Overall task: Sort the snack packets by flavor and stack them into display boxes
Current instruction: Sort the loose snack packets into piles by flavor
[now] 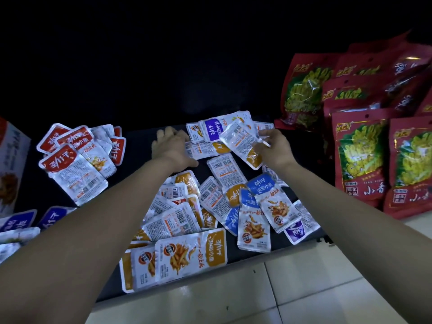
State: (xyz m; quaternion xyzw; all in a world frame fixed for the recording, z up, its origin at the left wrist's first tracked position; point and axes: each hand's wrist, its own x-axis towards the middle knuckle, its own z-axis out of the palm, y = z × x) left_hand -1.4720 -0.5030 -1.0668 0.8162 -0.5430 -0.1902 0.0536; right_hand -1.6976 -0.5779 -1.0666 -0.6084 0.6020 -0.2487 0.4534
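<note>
Small silver snack packets lie on a black mat (138,146). A red-topped group (77,157) sits at the left, a mixed heap of orange, blue and purple ones (210,206) in the middle. My right hand (273,148) pinches an orange-ended packet (243,143), held back side up above the heap's far end. My left hand (171,143) lies flat with straight fingers on the mat, its edge touching an orange packet (205,148). A purple-topped packet (215,129) lies just beyond it.
A display box (11,164) stands at the far left edge. Purple-topped packets (30,220) lie at the near left. Large red bags of green snacks (364,148) are stacked at the right. Pale floor tiles (304,288) lie in front of the mat.
</note>
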